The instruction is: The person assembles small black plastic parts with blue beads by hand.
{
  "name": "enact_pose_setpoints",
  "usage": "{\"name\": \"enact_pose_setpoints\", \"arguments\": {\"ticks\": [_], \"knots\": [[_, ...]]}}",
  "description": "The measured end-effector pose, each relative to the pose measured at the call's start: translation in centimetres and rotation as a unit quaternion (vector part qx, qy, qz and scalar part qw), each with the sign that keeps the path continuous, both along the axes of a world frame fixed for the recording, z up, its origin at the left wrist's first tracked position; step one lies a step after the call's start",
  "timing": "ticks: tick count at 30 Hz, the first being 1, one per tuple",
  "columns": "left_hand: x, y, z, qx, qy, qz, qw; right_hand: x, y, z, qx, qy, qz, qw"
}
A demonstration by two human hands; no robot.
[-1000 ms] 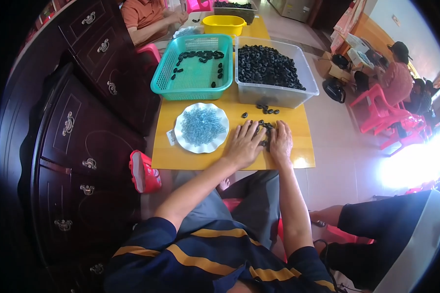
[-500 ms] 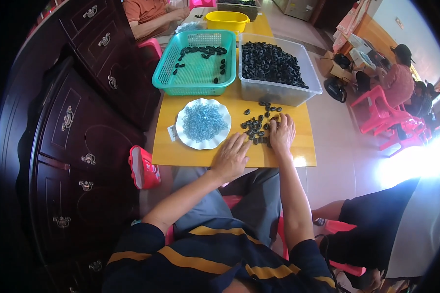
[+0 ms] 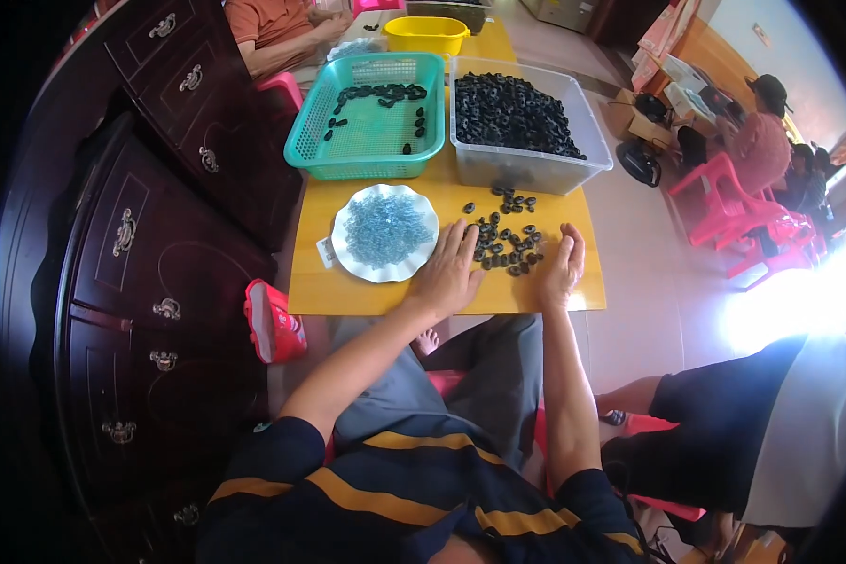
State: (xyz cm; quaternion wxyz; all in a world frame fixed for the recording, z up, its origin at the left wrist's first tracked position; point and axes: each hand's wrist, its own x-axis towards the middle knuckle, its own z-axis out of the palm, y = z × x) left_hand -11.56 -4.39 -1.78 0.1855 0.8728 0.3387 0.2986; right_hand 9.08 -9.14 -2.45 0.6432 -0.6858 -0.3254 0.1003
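Note:
A loose spread of small black oval pieces [image 3: 505, 237], some with a hole or slot in the middle, lies on the yellow tabletop [image 3: 315, 299]. At their left side my left hand [image 3: 449, 273] rests palm down, its fingers stretched out toward the pieces. On the right, my right hand [image 3: 560, 271] stands on its edge, slightly cupped, the fingers extended and nothing visible in them. Left of my left hand, a white scalloped plate [image 3: 385, 274] holds a heap of small, clear bluish pieces.
Behind the plate is a green basket [image 3: 365, 169] with scattered black pieces. Beside it, a clear plastic bin [image 3: 526, 174] is heaped with them. A yellow tub [image 3: 427, 36] stands farther back, near another person's arm [image 3: 296, 47]. A dark cabinet [image 3: 174, 254] flanks the left; a red bag [image 3: 274, 324] hangs low.
My right hand has moved off the black pieces to their right side and turned onto its edge. My left hand has shifted slightly forward. The pieces are spread a little wider.

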Motion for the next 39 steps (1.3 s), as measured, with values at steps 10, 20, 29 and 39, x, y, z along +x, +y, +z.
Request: {"name": "enact_pose_setpoints", "arguments": {"ticks": [10, 20, 29, 39], "knots": [[4.7, 6.1, -3.2, 0.046, -0.109, 0.076, 0.990, -2.5, -4.9, -2.4, 0.176, 0.154, 0.005, 0.972], [4.1, 3.7, -3.0, 0.048, -0.013, 0.092, 0.995, -10.0, -10.0, -4.2, 0.133, 0.409, 0.048, 0.902], [2.6, 0.8, -1.0, 0.047, -0.028, 0.009, 0.998, -10.4, -10.5, -6.4, 0.006, 0.524, 0.086, 0.847], [3.0, -0.5, 0.3, 0.084, 0.024, -0.007, 0.996, -7.1, -8.6, -7.8, 0.054, 0.751, 0.265, 0.603]]}}
